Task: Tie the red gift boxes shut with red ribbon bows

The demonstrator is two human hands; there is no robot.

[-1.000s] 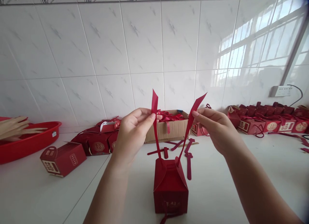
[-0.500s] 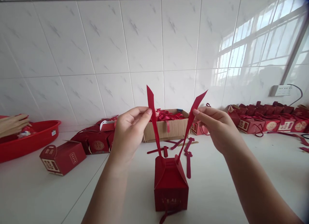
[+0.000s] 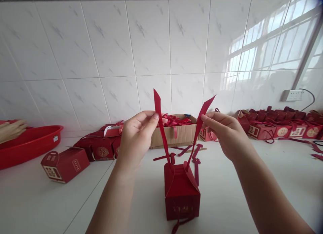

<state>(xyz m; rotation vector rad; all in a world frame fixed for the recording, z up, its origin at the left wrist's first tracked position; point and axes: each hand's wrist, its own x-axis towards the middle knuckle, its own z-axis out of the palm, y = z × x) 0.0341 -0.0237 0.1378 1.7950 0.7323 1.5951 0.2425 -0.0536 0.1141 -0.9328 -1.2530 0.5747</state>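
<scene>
A small dark red gift box (image 3: 182,207) stands upright on the white tabletop between my forearms, its top folded into a sloped peak. A red ribbon (image 3: 164,140) comes out of the top, and its two ends rise apart in a V. My left hand (image 3: 137,134) pinches the left end between thumb and fingers. The right end is pinched the same way in my right hand (image 3: 227,131). Both ribbon tips stick up above my fingers. At the box's front foot lies a dark red cord with a tassel, partly out of view.
Behind the box stands a cardboard carton (image 3: 174,136) of red ribbons, with loose red strips (image 3: 196,171) before it. Left are a lying red box (image 3: 66,165), more boxes (image 3: 102,151) and a red basin (image 3: 30,146). Finished-looking boxes (image 3: 284,129) line the right, below a power strip (image 3: 294,95).
The gift box has shifted slightly to the right, covering more of the loose strip behind it. My hands keep nearly the same place, still pinching the ribbon ends.
</scene>
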